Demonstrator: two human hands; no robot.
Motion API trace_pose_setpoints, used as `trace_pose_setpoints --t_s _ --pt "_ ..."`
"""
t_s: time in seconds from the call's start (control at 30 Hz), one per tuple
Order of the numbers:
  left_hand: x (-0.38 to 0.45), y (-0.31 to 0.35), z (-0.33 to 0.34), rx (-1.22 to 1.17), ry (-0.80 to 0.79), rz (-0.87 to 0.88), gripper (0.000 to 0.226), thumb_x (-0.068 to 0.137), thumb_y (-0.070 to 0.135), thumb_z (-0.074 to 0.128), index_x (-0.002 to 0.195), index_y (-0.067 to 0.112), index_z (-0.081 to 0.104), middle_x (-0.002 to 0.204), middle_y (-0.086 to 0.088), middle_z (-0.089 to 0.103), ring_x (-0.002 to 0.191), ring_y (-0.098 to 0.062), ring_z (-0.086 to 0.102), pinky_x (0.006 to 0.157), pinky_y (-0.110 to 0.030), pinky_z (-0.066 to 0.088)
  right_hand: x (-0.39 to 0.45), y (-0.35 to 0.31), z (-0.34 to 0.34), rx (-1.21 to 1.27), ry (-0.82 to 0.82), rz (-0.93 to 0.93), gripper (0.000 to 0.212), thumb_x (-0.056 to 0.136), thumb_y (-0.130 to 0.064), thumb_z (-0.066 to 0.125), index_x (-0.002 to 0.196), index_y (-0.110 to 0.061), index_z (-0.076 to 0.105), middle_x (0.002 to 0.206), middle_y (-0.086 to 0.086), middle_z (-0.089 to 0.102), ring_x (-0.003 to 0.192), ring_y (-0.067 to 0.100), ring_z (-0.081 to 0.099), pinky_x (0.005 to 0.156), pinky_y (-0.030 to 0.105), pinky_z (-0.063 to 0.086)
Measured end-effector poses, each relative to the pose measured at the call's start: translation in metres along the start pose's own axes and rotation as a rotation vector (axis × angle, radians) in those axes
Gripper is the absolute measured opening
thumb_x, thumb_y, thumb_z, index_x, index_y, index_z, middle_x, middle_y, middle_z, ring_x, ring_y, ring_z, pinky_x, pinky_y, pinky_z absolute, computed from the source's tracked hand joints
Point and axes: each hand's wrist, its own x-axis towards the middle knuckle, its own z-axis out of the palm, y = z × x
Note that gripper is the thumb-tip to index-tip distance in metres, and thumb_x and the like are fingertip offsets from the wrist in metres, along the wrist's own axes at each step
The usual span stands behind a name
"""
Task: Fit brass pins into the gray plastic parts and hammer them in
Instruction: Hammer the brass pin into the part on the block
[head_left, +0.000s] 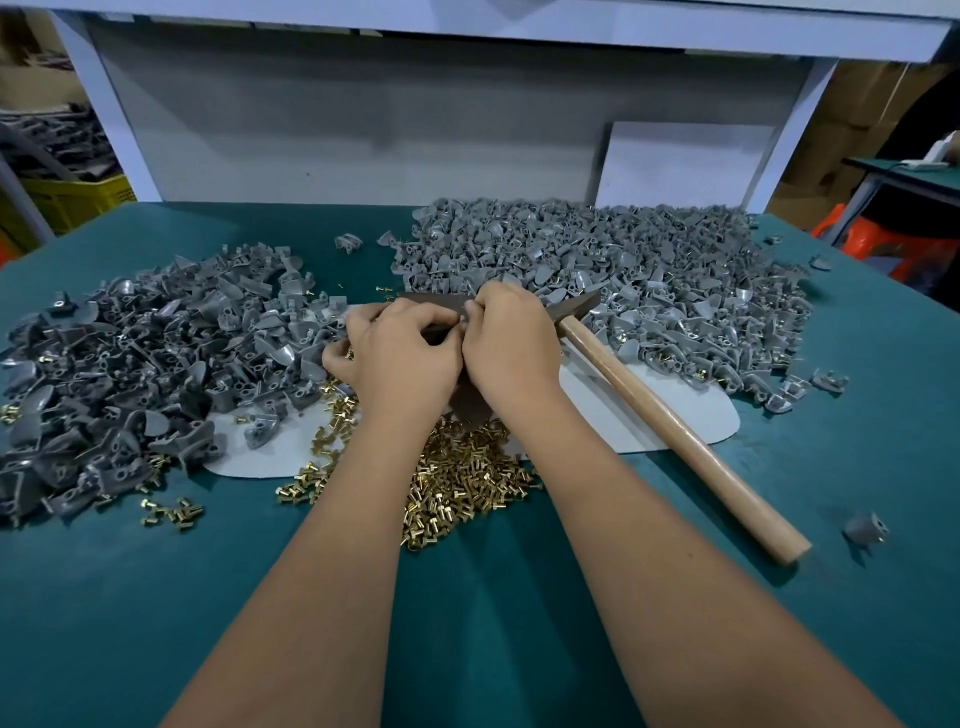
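Both hands, left hand (400, 358) and right hand (506, 345), pinch something small together; hammer (670, 423) handle points near-right.

Teal-topped workbench (156, 571), white shelf frame (467, 21), yellow crate (78, 200), orange stool (893, 244)

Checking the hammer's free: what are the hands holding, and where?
Both hands pinch something small between their fingertips; what and where cannot be told. The hammer lies unheld.
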Motion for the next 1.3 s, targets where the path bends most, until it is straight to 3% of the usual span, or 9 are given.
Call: trace_pose_setpoints --t_s 0.2,0.37,0.53,0.67,0.9,1.07,1.17,1.23,1.3 --pt "0.001 0.0 -0.001 0.009 -0.039 -0.011 0.01 0.088 0.043 0.063 0.087 0.038 0.072 0.099 0.022 0.053 0.121 -0.017 0.032 0.097 -0.044 0.016 -0.002 0.006 0.0 0.141 -0.025 0.007 0.019 0.096 -0.021 0.053 0.081 -0.012 0.057 0.088 0.002 0.056 0.09 0.023 0.052 0.072 0.034 0.038" --pt "0.002 0.0 -0.006 -0.06 -0.11 -0.011 0.005 0.089 0.041 0.065 0.086 0.038 0.068 0.111 0.018 0.058 0.127 -0.02 0.029 0.104 -0.05 0.02 -0.002 0.012 -0.008 0.412 -0.089 0.089 0.02 0.096 -0.025 0.056 0.083 -0.014 0.068 0.083 -0.001 0.064 0.08 0.015 0.056 0.068 0.031 0.041" --pt "0.001 0.003 -0.01 -0.107 -0.144 -0.032 0.007 0.09 0.038 0.066 0.084 0.041 0.063 0.111 0.019 0.055 0.131 -0.02 0.029 0.108 -0.053 0.021 0.001 0.021 -0.022 0.561 -0.162 0.175 0.023 0.097 -0.023 0.051 0.094 -0.016 0.073 0.088 -0.006 0.068 0.088 0.011 0.06 0.082 0.033 0.049" --pt "-0.001 0.003 -0.012 -0.127 -0.164 -0.026 0.009 0.091 0.036 0.065 0.084 0.041 0.063 0.111 0.017 0.056 0.131 -0.021 0.031 0.109 -0.053 0.024 -0.001 0.023 -0.024 0.478 -0.238 0.06 0.013 0.086 -0.012 0.065 0.089 -0.022 0.073 0.094 -0.004 0.062 0.079 0.0 0.052 0.076 0.02 0.044" --pt "0.001 0.001 -0.013 -0.166 -0.17 -0.007 0.011 0.09 0.034 0.066 0.082 0.041 0.064 0.105 0.019 0.058 0.129 -0.021 0.032 0.109 -0.053 0.027 0.0 0.017 -0.021 0.378 -0.139 0.01 0.015 0.087 -0.013 0.067 0.081 -0.027 0.064 0.091 -0.007 0.055 0.076 0.0 0.05 0.076 0.024 0.044" --pt "0.01 -0.005 -0.026 -0.333 -0.031 -0.191 0.013 0.089 0.037 0.066 0.077 0.043 0.063 0.1 0.024 0.051 0.125 -0.019 0.042 0.109 -0.048 0.031 -0.001 0.01 -0.031 0.429 -0.085 -0.033 0.014 0.084 -0.006 0.063 0.08 -0.019 0.063 0.08 -0.007 0.059 0.073 0.007 0.053 0.069 0.025 0.046" --pt "0.016 -0.014 -0.037 -0.612 0.072 -0.22 0.01 0.093 0.025 0.064 0.09 0.032 0.069 0.098 0.006 0.066 0.09 -0.009 0.06 0.086 -0.033 0.052 -0.006 0.001 -0.034 0.207 -0.181 -0.18 0.015 0.081 -0.01 0.063 0.081 -0.025 0.061 0.088 -0.011 0.05 0.087 0.01 0.048 0.073 0.024 0.04" --pt "0.018 -0.017 -0.043 -0.74 0.171 -0.205 0.009 0.095 0.016 0.061 0.097 0.017 0.07 0.085 0.005 0.066 0.063 0.002 0.054 0.06 -0.017 0.047 -0.012 -0.01 -0.033 0.074 -0.204 -0.329 0.015 0.082 -0.015 0.065 0.093 -0.024 0.065 0.099 -0.009 0.049 0.097 0.009 0.041 0.079 0.025 0.037" --pt "0.02 -0.021 -0.048 -0.814 0.269 -0.196 0.009 0.095 0.01 0.06 0.096 0.011 0.068 0.078 0.005 0.064 0.055 0.005 0.05 0.054 -0.011 0.043 -0.021 -0.023 -0.029 0.112 -0.297 -0.441 0.021 0.083 -0.016 0.064 0.103 -0.023 0.067 0.101 -0.01 0.052 0.098 0.006 0.043 0.085 0.027 0.042"
